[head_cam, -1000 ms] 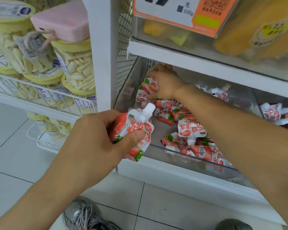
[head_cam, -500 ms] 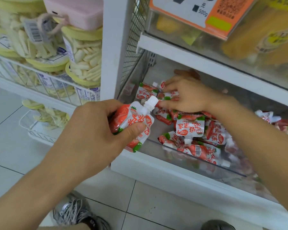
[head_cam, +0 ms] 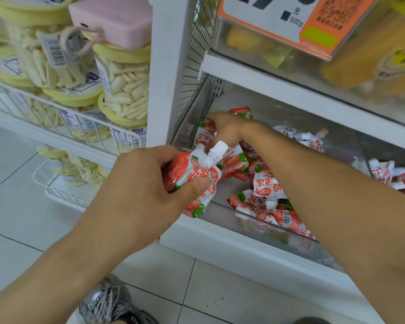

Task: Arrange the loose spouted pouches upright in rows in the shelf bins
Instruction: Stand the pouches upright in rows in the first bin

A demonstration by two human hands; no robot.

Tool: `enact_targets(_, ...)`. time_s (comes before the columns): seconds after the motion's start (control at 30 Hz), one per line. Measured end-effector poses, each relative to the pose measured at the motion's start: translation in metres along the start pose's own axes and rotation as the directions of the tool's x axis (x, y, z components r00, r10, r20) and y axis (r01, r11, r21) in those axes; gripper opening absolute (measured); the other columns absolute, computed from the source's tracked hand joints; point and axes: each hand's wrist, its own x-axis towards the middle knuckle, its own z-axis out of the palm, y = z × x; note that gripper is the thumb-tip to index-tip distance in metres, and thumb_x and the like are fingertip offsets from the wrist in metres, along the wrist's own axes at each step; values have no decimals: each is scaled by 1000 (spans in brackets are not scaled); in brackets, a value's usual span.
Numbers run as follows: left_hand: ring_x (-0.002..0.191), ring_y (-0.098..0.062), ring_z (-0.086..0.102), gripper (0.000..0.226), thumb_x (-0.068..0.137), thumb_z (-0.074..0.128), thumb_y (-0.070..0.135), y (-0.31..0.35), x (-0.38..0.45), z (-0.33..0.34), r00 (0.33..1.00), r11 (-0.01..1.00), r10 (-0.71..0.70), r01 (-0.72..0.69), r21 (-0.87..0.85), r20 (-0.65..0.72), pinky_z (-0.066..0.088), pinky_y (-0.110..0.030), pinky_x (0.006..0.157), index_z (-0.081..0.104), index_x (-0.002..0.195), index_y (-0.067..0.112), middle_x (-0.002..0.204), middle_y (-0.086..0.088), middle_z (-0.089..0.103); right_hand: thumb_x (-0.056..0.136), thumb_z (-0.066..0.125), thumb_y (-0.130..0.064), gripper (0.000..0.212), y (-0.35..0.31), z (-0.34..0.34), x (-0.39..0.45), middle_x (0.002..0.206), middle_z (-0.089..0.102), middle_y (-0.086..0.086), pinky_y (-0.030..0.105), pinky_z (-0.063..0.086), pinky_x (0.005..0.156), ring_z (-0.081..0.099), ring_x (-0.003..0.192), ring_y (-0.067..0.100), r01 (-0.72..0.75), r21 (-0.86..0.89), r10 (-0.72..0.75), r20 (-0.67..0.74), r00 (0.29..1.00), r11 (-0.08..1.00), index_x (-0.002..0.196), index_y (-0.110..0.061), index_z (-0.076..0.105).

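My left hand [head_cam: 136,185] grips a red-and-white strawberry spouted pouch [head_cam: 192,181] by its body, white cap up, just in front of the clear shelf bin [head_cam: 222,206]. My right hand [head_cam: 225,127] reaches into the bin's back left corner, fingers closed around pouches [head_cam: 205,136] standing there; exactly what they pinch is partly hidden. Several more pouches [head_cam: 267,185] lie loose in a heap across the bin floor under my right forearm.
A wire mesh panel [head_cam: 197,54] and a white post [head_cam: 166,66] wall the bin's left side. Above hangs a shelf with yellow packs and an orange price sign [head_cam: 290,19]. Jars of white snacks [head_cam: 124,90] fill wire baskets at left. More pouches [head_cam: 384,171] lie in the neighbouring bin.
My right hand moved from the middle of the pile back toward the bin's far left corner. The left hand keeps its pouch and has barely shifted.
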Motion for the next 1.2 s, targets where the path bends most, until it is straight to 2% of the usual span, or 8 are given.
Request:
enact_targets(0.13, 52, 4, 55, 25, 68, 65, 54, 0, 0, 0, 1000, 1000, 3, -3, -6, 5, 39, -8, 50, 64, 72, 29, 60, 24, 62, 76, 82, -31, 52, 0, 0, -11, 110, 59, 6, 29, 48, 87, 60, 106, 25, 88, 118, -62, -213, 975, 989, 120, -12, 62)
enact_targets(0.23, 50, 4, 53, 24, 70, 67, 52, 1, 1, 0, 1000, 1000, 4, -4, 6, -9, 38, -8, 49, 61, 70, 28, 56, 25, 58, 74, 81, -43, 41, 6, -5, -30, 95, 53, 1, 30, 42, 71, 57, 91, 24, 104, 82, -69, -349, 935, 991, 94, -19, 54)
enact_targets(0.4, 55, 0, 55, 29, 71, 65, 56, 3, 3, 3, 999, 1000, 22, -22, 7, -39, 39, -11, 49, 63, 75, 27, 56, 13, 61, 92, 62, -39, 30, 14, -6, -71, 94, 69, 8, 30, 49, 81, 65, 90, 23, 13, 291, 164, -575, 802, 957, 98, -10, 65)
enact_targets(0.6, 60, -3, 61, 28, 73, 68, 49, 4, 8, 3, 994, 1000, -12, 10, -26, -108, 45, -15, 50, 64, 90, 27, 67, 7, 67, 78, 78, -21, 22, 10, 11, -57, 95, 74, 7, 37, 60, 81, 73, 85, 20, 142, 906, 404, -313, 859, 399, 96, -12, 68)
enact_targets(0.8, 63, -3, 64, 24, 73, 70, 47, 2, 11, 1, 988, 998, -50, 45, -41, -146, 52, -25, 58, 63, 86, 28, 71, 9, 70, 74, 82, -21, 26, 4, 19, -44, 92, 64, -5, 28, 50, 71, 60, 83, 13, 139, 291, -41, -318, 947, 947, 89, -21, 60)
enact_targets(0.97, 64, -3, 66, 24, 71, 70, 47, 7, 11, 3, 986, 997, -39, 28, -73, -160, 56, -30, 61, 64, 84, 29, 72, 11, 71, 72, 84, -17, 26, 8, 18, -44, 103, 65, -7, 31, 52, 83, 61, 98, 16, 194, 261, -109, -306, 946, 946, 88, -23, 64)
enact_targets(1.13, 67, 1, 65, 21, 74, 71, 46, 14, 12, 7, 979, 994, 15, -36, -105, -201, 51, -15, 56, 68, 87, 29, 72, 16, 70, 83, 77, -21, 19, 12, 8, -57, 82, 57, -20, 14, 41, 63, 55, 77, -1, 201, 299, -149, -187, 971, 933, 78, -31, 61)
enact_targets(1.2, 71, 6, 63, 20, 76, 72, 43, 18, 15, 12, 976, 992, 49, -71, -100, -213, 46, -7, 56, 67, 91, 30, 75, 19, 69, 87, 71, -10, 19, 17, 10, -59, 94, 65, -15, 18, 48, 77, 60, 86, 1, 192, 371, -166, -101, 981, 909, 89, -27, 64)
